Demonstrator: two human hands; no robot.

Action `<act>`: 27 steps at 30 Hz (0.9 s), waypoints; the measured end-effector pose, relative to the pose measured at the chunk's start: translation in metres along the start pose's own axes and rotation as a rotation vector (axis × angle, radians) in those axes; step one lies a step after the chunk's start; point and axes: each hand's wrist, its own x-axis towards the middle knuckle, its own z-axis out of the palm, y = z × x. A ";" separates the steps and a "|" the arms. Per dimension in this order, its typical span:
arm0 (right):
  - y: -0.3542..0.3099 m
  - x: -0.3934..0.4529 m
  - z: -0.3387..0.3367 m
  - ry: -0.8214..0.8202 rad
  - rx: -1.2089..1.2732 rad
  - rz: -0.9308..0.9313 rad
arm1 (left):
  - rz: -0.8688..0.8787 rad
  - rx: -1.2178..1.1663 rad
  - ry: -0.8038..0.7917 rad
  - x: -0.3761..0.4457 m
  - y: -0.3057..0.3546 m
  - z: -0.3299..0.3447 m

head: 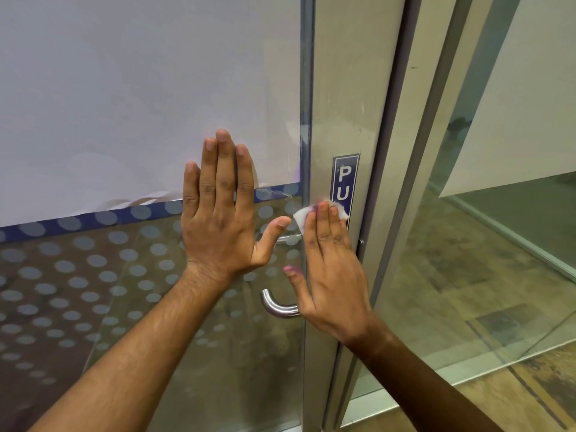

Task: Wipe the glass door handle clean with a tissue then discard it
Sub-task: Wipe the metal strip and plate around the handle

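The glass door [149,291] has a frosted upper film, a dotted band and a metal stile on its right side. A curved steel handle [276,305] sticks out at the stile; only its lower bend shows, the rest lies behind my right hand. My left hand [219,213] rests flat on the glass, fingers spread and pointing up, left of the handle. My right hand [327,269] lies flat against the stile and presses a white tissue [300,218] under its fingertips, just above the handle.
A blue sign [344,179] with white letters is stuck on the stile above my right hand. To the right stand the door frame [402,182] and a fixed glass panel [498,244], with patterned floor seen through it.
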 end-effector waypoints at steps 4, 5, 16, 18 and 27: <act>0.015 -0.027 0.006 -0.114 -0.051 0.039 | -0.009 -0.005 -0.016 0.001 -0.001 -0.001; 0.017 -0.028 0.005 -0.106 -0.039 0.082 | -0.006 -0.004 -0.019 0.001 -0.001 -0.002; 0.010 -0.024 0.009 -0.085 0.032 0.051 | 0.008 0.004 -0.020 0.001 -0.001 0.001; 0.015 -0.033 0.011 -0.111 0.022 0.046 | 0.002 0.004 -0.022 0.001 -0.001 0.000; -0.020 0.005 0.009 0.074 0.148 0.290 | 0.016 0.013 -0.024 0.001 0.000 -0.002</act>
